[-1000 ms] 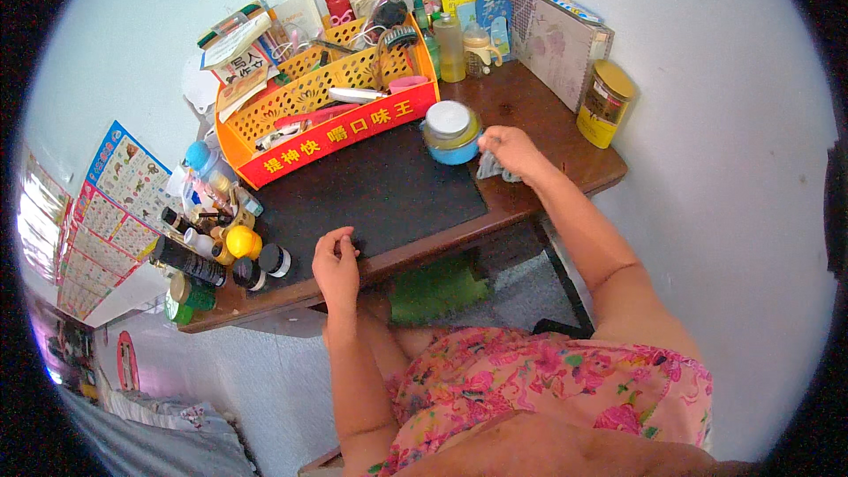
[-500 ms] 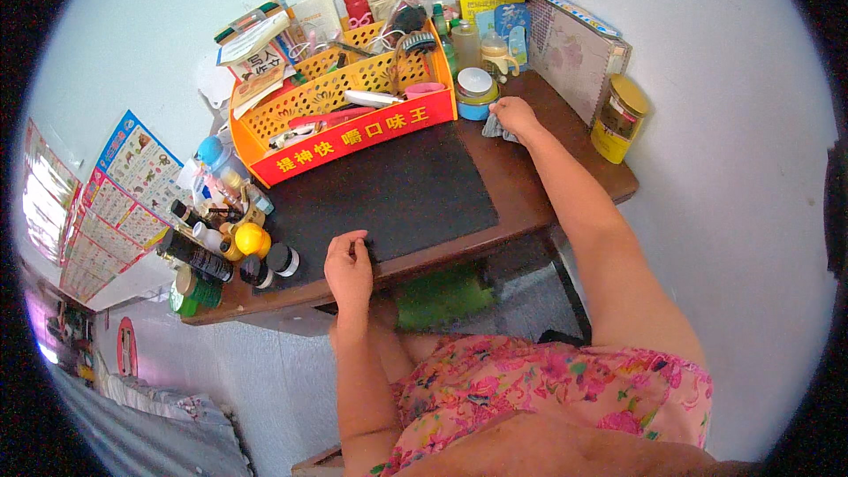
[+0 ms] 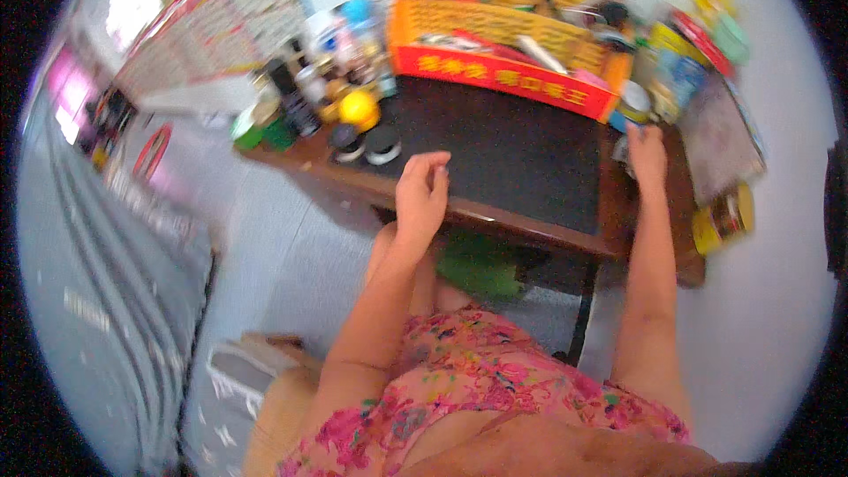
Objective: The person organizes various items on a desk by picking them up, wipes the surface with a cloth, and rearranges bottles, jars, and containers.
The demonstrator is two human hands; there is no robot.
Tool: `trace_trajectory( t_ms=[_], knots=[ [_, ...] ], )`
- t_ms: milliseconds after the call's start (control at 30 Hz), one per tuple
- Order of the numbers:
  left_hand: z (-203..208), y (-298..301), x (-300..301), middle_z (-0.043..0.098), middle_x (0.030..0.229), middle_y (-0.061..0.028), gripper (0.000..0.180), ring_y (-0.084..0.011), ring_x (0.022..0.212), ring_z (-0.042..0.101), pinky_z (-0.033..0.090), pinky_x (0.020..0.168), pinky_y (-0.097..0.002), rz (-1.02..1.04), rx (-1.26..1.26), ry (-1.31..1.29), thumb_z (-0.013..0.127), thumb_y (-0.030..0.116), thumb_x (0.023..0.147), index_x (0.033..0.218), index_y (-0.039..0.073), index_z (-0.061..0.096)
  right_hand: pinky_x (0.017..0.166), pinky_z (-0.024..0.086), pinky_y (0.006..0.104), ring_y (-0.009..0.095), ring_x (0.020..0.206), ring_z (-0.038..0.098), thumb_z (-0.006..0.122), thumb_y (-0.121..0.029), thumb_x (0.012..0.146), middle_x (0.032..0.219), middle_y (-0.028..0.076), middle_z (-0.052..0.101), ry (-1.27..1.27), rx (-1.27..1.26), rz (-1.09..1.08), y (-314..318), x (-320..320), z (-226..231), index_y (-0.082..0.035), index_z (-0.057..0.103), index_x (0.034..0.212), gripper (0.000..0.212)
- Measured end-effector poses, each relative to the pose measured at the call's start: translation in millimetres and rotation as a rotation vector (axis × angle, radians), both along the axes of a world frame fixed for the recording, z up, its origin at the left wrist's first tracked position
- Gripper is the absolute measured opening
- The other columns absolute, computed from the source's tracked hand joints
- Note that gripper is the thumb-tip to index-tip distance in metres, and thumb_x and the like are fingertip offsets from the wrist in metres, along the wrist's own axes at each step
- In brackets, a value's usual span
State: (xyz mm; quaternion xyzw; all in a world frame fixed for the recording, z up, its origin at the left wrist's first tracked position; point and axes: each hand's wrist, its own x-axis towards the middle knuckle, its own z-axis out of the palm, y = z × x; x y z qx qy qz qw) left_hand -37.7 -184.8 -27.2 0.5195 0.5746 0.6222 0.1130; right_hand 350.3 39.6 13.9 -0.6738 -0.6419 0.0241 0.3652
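Observation:
My right hand is at the right end of the brown desk, closed on a small grey cloth that shows beside its fingers. Just beyond it stands a blue jar with a white lid. Over the desk's front edge, near the black mat, is my left hand; its fingers are loosely bent, the thumb stands apart, and nothing shows in it. A dark jar with a white base is the nearest thing to that hand. Motion blurs the picture.
A red and yellow organizer box full of small items stands at the back. Bottles and a round yellow container crowd the left end. A yellow tin stands at the right edge by the wall. Grey fabric hangs at far left.
The view has swung left, so the desk appears further right and more of the floor and grey fabric shows. My right hand keeps the cloth by the blue jar; my left hand stays at the front edge.

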Motion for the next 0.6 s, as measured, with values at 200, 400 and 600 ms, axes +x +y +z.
trace_trajectory(
  t_ms=[200, 400, 600],
  knots=[
    [12.4, -16.7, -54.8, 0.049, 0.125, -0.0225, 0.056, -0.0365, 0.12, 0.051, 0.041, 0.104, -0.0435, 0.571, -0.024, 0.099, 0.078, 0.006, 0.082, 0.128, -0.004, 0.047, 0.086, 0.052, 0.0457, 0.037, 0.098, 0.067, 0.066, -0.02, 0.09, 0.105, 0.022, 0.066, 0.078, -0.042, 0.501, -71.3, -89.2, 9.3, -0.003, 0.052, 0.116, 0.034],
    [4.5, -11.7, -87.3, 0.045, 0.136, -0.0253, 0.081, -0.0423, 0.132, 0.042, 0.033, 0.115, -0.0502, 0.682, -0.046, 0.236, 0.085, 0.012, 0.077, 0.141, -0.005, 0.037, 0.088, 0.051, 0.0456, 0.039, 0.099, 0.065, 0.063, -0.015, 0.087, 0.102, 0.02, 0.064, 0.09, -0.155, 0.865, -91.6, -177.3, 23.2, -0.004, 0.056, 0.11, 0.026],
    [-3.4, -16.0, -126.8, 0.046, 0.145, -0.0286, 0.096, -0.0417, 0.131, 0.048, 0.037, 0.114, -0.0478, 0.57, -0.11, 0.156, 0.081, 0.009, 0.078, 0.154, -0.005, 0.024, 0.09, 0.051, 0.0497, 0.038, 0.102, 0.064, 0.069, -0.025, 0.087, 0.11, 0.019, 0.065, -0.496, 0.079, 0.891, -86.2, -237.1, 12.0, -0.005, 0.061, 0.111, 0.033]
  ],
)
